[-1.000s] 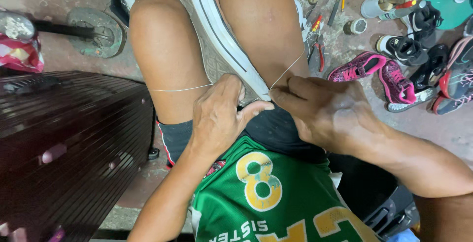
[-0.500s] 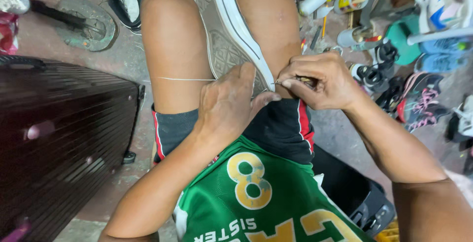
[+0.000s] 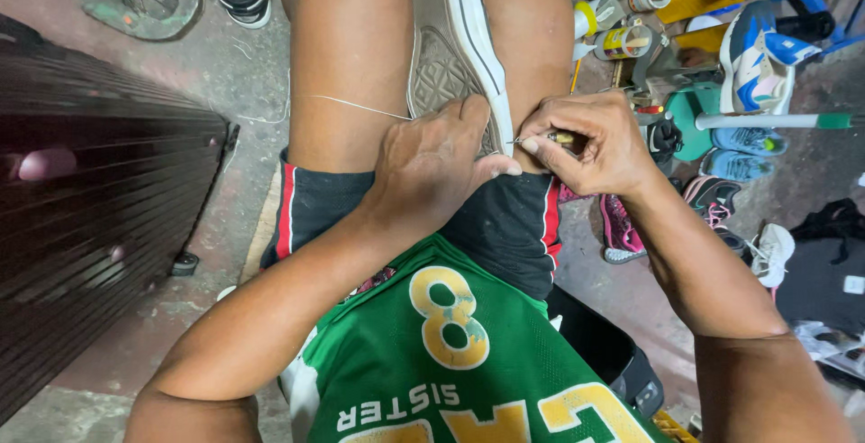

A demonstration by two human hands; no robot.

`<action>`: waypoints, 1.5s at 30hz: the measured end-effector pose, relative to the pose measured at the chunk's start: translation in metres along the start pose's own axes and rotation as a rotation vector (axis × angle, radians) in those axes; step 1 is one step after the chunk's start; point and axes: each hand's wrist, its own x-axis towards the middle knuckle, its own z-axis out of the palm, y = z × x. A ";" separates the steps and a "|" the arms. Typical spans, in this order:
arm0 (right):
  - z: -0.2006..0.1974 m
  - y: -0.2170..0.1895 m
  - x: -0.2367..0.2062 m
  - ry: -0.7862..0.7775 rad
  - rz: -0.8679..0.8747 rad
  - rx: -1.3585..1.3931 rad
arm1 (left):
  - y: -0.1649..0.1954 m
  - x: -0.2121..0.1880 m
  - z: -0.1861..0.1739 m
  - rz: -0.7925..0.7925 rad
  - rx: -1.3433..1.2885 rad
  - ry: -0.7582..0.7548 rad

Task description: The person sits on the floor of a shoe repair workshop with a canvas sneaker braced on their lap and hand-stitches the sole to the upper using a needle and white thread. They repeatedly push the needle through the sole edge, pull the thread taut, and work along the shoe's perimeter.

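Seen from above, a seated person in a green jersey and dark shorts works on a shoe clamped between bare knees. At the far left of the frame stands a dark ribbed metal shutter (image 3: 81, 218). A thin pale thread (image 3: 347, 106) runs taut across the left thigh toward the centre. There the left hand (image 3: 432, 168) presses on the grey canvas sneaker (image 3: 446, 55), fingers curled together over its patterned sole and the thumb stretched to the white rubber edge. The sneaker lies sole-up in the upper centre, toe cut off by the top of the frame. Just right of it, the right hand (image 3: 599, 141) pinches a small metal-tipped awl (image 3: 541, 139) between thumb and forefinger, its point at the sole edge. The shoe looks light, with a soft upper but a stiff, tough rubber rim, best held firmly across the sole near the stitching. At the right, glue cans (image 3: 622, 42), a blue and white sneaker (image 3: 757, 55) and pink shoes (image 3: 622, 227) litter the floor. The awl's handle and the stitch holes are hidden by fingers.
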 end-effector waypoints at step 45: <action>0.018 0.013 -0.018 0.021 0.140 0.241 | -0.026 -0.072 -0.025 -0.018 0.149 0.176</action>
